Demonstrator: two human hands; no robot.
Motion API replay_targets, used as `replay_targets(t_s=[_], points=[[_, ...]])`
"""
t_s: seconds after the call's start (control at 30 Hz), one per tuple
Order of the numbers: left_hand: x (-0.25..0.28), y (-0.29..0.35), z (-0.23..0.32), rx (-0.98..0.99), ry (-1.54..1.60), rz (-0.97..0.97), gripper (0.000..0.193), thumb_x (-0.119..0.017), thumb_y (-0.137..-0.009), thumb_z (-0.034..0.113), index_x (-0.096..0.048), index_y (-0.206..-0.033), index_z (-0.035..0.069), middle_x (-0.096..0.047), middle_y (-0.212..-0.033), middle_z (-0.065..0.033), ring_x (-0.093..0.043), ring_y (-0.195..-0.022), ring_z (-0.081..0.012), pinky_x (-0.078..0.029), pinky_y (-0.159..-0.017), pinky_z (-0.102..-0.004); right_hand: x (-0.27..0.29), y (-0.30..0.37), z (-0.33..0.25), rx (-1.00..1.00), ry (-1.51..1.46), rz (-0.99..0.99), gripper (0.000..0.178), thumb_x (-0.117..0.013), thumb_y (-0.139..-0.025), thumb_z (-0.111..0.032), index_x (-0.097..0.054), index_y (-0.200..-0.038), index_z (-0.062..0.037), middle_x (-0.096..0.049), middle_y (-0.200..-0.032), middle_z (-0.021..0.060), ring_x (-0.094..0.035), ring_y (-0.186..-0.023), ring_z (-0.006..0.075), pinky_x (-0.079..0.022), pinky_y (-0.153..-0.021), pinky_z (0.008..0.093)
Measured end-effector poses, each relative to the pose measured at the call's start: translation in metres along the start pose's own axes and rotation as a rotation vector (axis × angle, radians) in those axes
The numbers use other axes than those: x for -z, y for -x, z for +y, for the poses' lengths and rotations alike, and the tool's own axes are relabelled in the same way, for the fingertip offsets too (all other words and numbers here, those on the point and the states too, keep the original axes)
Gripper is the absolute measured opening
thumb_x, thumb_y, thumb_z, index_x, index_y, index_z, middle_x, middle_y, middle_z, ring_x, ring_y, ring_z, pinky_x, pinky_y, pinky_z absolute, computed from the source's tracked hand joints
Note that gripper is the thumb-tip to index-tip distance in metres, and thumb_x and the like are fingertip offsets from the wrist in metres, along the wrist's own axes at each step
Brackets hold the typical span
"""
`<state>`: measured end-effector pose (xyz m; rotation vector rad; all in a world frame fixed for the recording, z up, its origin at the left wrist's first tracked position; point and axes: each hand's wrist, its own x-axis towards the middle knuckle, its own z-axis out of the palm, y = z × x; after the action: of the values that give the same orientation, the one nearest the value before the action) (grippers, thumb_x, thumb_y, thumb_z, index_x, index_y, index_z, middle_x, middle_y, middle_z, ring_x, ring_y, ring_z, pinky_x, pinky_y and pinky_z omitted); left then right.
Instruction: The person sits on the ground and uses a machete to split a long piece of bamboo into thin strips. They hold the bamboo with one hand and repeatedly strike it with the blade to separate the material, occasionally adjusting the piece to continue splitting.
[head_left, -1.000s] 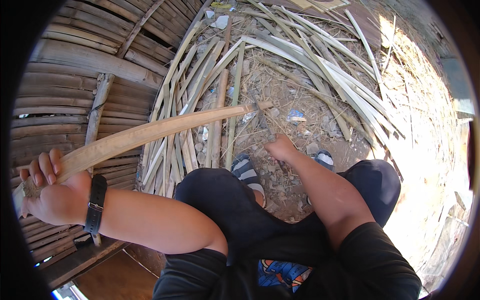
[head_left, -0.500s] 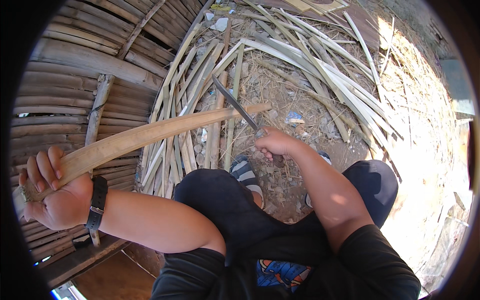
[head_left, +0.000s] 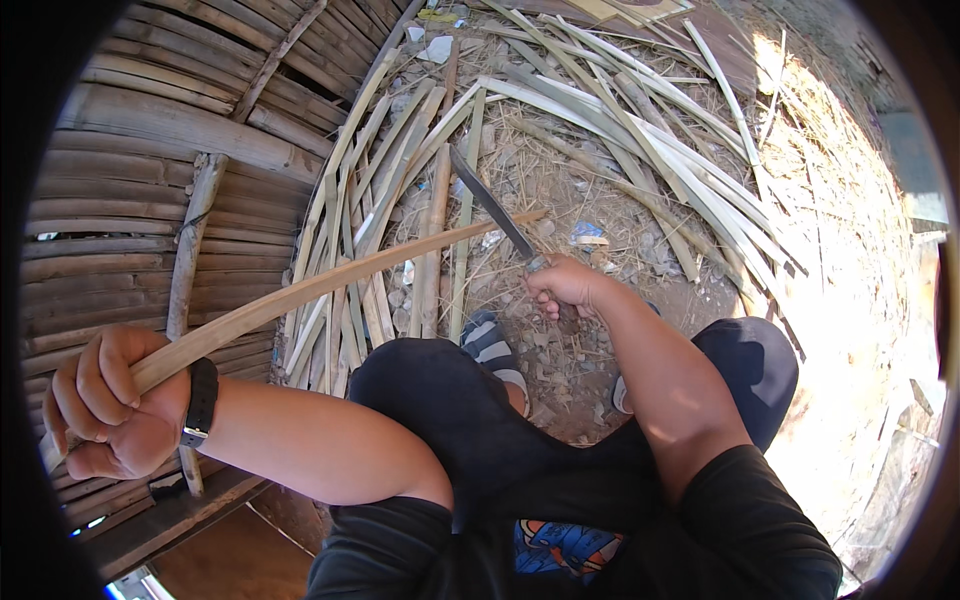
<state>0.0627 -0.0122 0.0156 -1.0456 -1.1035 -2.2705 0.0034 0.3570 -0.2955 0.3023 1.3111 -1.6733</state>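
Note:
My left hand (head_left: 115, 400) is closed around the near end of a long bamboo strip (head_left: 330, 277). The strip runs up and to the right across the view, its narrow edge mostly showing. A machete (head_left: 492, 208) with a dark, slightly curved blade is gripped in my right hand (head_left: 565, 286). Its blade points up and to the left and crosses over the strip near the far end; whether the two touch I cannot tell. My fingers hide most of the handle.
Split bamboo strips (head_left: 640, 135) lie in a loose pile ahead, and more (head_left: 345, 230) lie to the left. A slatted bamboo wall (head_left: 110, 200) stands at the left. Straw and chips litter the dirt floor (head_left: 560, 370). My sandalled foot (head_left: 490, 345) is beneath the strip.
The bamboo strip has turned in my left hand, from its broad face to its narrow edge. My right hand and the machete have shifted slightly to the right.

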Motion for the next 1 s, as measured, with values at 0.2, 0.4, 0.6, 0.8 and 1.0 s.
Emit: replay_targets(t_s=[0.2,0.4,0.6,0.8,1.0], points=[[-0.010,-0.006,0.002,0.019,-0.012,-0.140,0.023,-0.072,-0.077,0.029,-0.059,-0.059,0.022,-0.051,-0.054,0.0107,-0.043,-0.040,-0.0015,-0.033,-0.039,-0.0149,-0.052,0.028,-0.047,0.245,0.384,-0.322,0.014,-0.063,-0.082,-0.004,-0.051,-0.091,-0.0060,-0.051,-0.064,0.0022,-0.047,-0.047,0.0106,-0.041,-0.048,0.0267],[-0.003,0.000,0.000,0.013,0.042,-0.109,0.018,-0.073,-0.078,0.024,-0.062,-0.064,0.021,-0.052,-0.055,0.0111,-0.043,-0.041,-0.0019,-0.034,-0.039,-0.0157,-0.008,-0.020,0.015,0.026,-0.166,-0.133,0.012,-0.062,-0.084,-0.005,-0.051,-0.079,-0.0070,-0.050,-0.063,0.0011,-0.048,-0.050,0.0116,-0.042,-0.049,0.0277],[-0.015,-0.005,-0.008,0.035,0.071,-0.172,0.018,-0.074,-0.073,0.024,-0.059,-0.063,0.022,-0.049,-0.054,0.0116,-0.042,-0.041,-0.0008,-0.032,-0.041,-0.0149,0.018,-0.026,0.034,-0.043,-0.103,0.066,0.010,-0.061,-0.085,-0.006,-0.051,-0.086,-0.0079,-0.049,-0.064,0.0015,-0.048,-0.051,0.0120,-0.043,-0.049,0.0301],[-0.015,-0.005,0.000,0.048,0.016,-0.173,0.032,-0.074,-0.077,0.024,-0.051,-0.054,0.023,-0.052,-0.057,0.0116,-0.045,-0.042,-0.0001,-0.032,-0.041,-0.0153,-0.042,0.004,-0.029,0.226,0.131,-0.338,0.010,-0.061,-0.084,-0.006,-0.052,-0.088,-0.0078,-0.050,-0.066,0.0021,-0.047,-0.051,0.0120,-0.042,-0.051,0.0307],[-0.011,-0.005,-0.005,0.054,0.077,-0.124,0.017,-0.073,-0.074,0.023,-0.062,-0.062,0.022,-0.052,-0.057,0.0107,-0.042,-0.041,-0.0012,-0.031,-0.040,-0.0160,0.008,-0.034,0.030,-0.004,-0.160,-0.043,0.010,-0.063,-0.084,-0.006,-0.053,-0.089,-0.0068,-0.051,-0.066,0.0029,-0.048,-0.050,0.0123,-0.043,-0.050,0.0309]])
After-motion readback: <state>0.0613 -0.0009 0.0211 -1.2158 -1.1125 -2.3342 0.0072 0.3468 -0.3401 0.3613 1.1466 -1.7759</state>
